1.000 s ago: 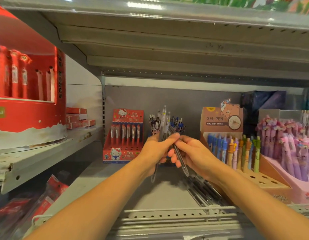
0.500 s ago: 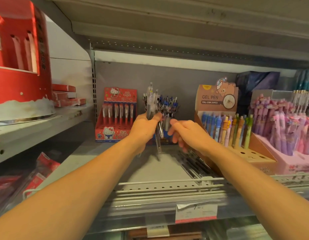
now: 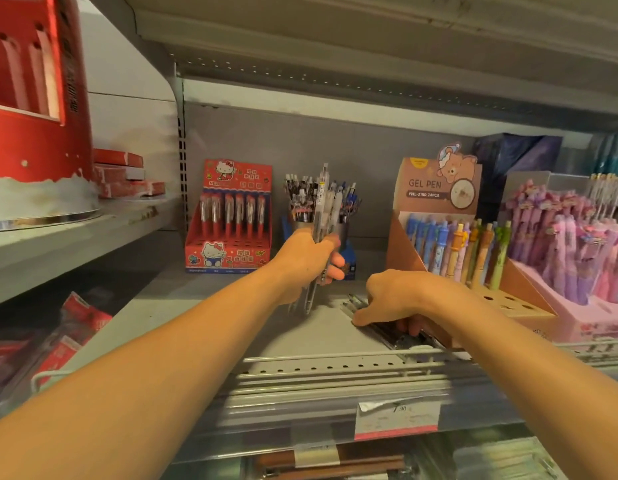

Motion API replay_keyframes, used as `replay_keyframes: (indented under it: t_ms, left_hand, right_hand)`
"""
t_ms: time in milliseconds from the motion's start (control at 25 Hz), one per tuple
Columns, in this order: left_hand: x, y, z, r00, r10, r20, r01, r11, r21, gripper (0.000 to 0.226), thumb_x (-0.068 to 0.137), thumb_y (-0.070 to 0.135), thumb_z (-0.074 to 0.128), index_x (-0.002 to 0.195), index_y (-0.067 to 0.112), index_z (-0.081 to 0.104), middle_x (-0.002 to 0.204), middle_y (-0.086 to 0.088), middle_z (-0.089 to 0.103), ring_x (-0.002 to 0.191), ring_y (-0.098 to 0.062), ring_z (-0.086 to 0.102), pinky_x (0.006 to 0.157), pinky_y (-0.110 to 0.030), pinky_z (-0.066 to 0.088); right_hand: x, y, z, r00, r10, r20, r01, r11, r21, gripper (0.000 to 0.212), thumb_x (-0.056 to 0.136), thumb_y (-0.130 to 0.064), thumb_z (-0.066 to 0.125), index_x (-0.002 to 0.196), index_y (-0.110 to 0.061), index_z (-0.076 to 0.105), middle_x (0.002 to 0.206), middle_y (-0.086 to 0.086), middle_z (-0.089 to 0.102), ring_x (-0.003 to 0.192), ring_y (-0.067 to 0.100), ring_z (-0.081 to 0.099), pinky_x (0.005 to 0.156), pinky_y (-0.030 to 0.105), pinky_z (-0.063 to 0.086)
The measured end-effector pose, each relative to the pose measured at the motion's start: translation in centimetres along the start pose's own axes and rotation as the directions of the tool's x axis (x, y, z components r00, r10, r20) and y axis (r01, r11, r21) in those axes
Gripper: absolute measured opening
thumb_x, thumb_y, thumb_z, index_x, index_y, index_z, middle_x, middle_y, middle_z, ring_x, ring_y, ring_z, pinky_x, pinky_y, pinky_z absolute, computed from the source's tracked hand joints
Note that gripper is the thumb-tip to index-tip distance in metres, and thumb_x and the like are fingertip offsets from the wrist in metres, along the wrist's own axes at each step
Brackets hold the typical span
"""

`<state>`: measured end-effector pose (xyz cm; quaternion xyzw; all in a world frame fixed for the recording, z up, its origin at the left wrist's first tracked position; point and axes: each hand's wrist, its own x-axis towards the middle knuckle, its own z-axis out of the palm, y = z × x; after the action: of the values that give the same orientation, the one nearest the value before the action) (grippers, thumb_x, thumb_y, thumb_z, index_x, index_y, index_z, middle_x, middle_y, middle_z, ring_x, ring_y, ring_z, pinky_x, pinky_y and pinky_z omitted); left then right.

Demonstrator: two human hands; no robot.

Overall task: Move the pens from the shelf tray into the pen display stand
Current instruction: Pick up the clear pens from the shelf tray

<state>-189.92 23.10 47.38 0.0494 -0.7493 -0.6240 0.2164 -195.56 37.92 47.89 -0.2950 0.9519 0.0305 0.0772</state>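
Head camera looks forward, slightly down, close to shelf (image 3: 203, 327).

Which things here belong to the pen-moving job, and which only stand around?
Job:
left hand gripping clear pens
right hand reaching loose pens on the shelf
pen cup

Standing around:
red Hello Kitty box
gel pen display
pink display
price tag

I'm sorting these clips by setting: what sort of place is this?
Most likely a stationery shop aisle: a price tag on the shelf edge, a boxed gel pen display and a red cartoon-cat pen display stand on metal shelving.
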Motion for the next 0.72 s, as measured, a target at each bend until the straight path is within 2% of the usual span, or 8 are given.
replay_keyframes:
  t_ms: [80,120,200,280,320,440,560,720]
  left_hand:
    - [0.0,0.1,0.1,1.0,-0.006,-0.013,0.005,0.999,-0.037,0.021,0.106,0.021,0.047,0.122,0.009,0.055,0.072,-0.007,0.056,0.057,-0.017,0.05,0.057,-0.03,0.048]
    - [0.0,0.2,0.1,1.0,-0.006,-0.03,0.005,0.999,-0.053,0.023,0.106,0.022,0.047,0.124,0.009,0.053,0.071,-0.006,0.052,0.055,-0.016,0.045,0.054,-0.028,0.044]
    - [0.1,0.2,-0.1,0.998,-0.011,-0.059,0.007,0.998,-0.065,0.025,0.106,0.023,0.047,0.127,0.009,0.051,0.069,-0.005,0.047,0.053,-0.014,0.038,0.052,-0.027,0.038]
    - [0.1,0.2,-0.1,0.998,-0.017,-0.064,0.014,0.999,-0.053,0.028,0.106,0.024,0.047,0.129,0.008,0.049,0.07,-0.005,0.047,0.053,-0.013,0.037,0.052,-0.026,0.037]
    - [0.1,0.2,0.0,0.998,-0.016,-0.059,0.013,0.999,-0.042,0.029,0.106,0.025,0.047,0.13,0.009,0.049,0.071,-0.005,0.047,0.053,-0.013,0.037,0.052,-0.026,0.037]
    - [0.0,0.2,0.0,0.999,-0.019,-0.047,0.018,0.999,-0.028,0.03,0.106,0.025,0.047,0.133,0.012,0.048,0.072,-0.005,0.048,0.054,-0.013,0.037,0.053,-0.026,0.037]
    - [0.0,0.1,0.1,0.999,-0.019,-0.038,0.018,1.0,-0.022,0.03,0.106,0.023,0.047,0.133,0.01,0.049,0.071,-0.005,0.048,0.053,-0.013,0.038,0.053,-0.026,0.038]
    - [0.1,0.1,0.0,1.0,-0.004,-0.03,0.003,1.0,-0.03,0.029,0.106,0.023,0.046,0.131,0.01,0.05,0.071,-0.005,0.051,0.052,-0.013,0.041,0.054,-0.027,0.041]
  right_hand:
    - [0.1,-0.7,0.3,1.0,0.007,0.012,-0.006,0.999,-0.047,0.045,0.095,-0.05,0.056,0.081,-0.007,0.058,0.085,0.005,0.062,0.053,0.021,0.064,0.045,0.026,0.052]
    - [0.2,-1.1,0.5,1.0,-0.001,0.014,0.002,0.995,-0.097,0.047,0.097,-0.051,0.051,0.093,-0.005,0.062,0.094,0.004,0.063,0.067,0.023,0.064,0.056,0.029,0.053]
    - [0.4,-1.6,0.9,1.0,-0.028,0.007,0.029,0.979,-0.202,0.051,0.101,-0.048,0.042,0.126,-0.008,0.061,0.121,0.008,0.061,0.098,0.027,0.059,0.079,0.033,0.046]
    - [0.2,-1.9,1.0,0.999,-0.041,0.002,0.04,0.969,-0.242,0.048,0.104,-0.04,0.04,0.139,-0.009,0.053,0.135,0.011,0.058,0.112,0.03,0.058,0.083,0.032,0.042]
    - [0.1,-1.9,1.0,0.999,-0.044,0.0,0.043,0.968,-0.248,0.046,0.105,-0.036,0.04,0.139,-0.008,0.052,0.135,0.012,0.058,0.109,0.03,0.059,0.078,0.029,0.042]
    - [-0.1,-1.9,0.5,0.998,-0.066,-0.009,0.061,0.961,-0.268,0.038,0.106,-0.029,0.039,0.128,-0.004,0.059,0.12,0.013,0.063,0.079,0.024,0.053,0.06,0.025,0.039]
    - [0.0,-1.8,0.2,0.995,-0.089,-0.042,0.071,0.943,-0.326,0.031,0.103,-0.024,0.045,0.119,-0.003,0.063,0.098,0.01,0.057,0.077,0.024,0.049,0.064,0.03,0.038]
    - [0.2,-1.6,0.1,0.992,-0.08,-0.098,0.043,0.94,-0.339,0.023,0.103,-0.017,0.047,0.115,-0.006,0.062,0.103,0.014,0.062,0.079,0.027,0.053,0.066,0.032,0.041]
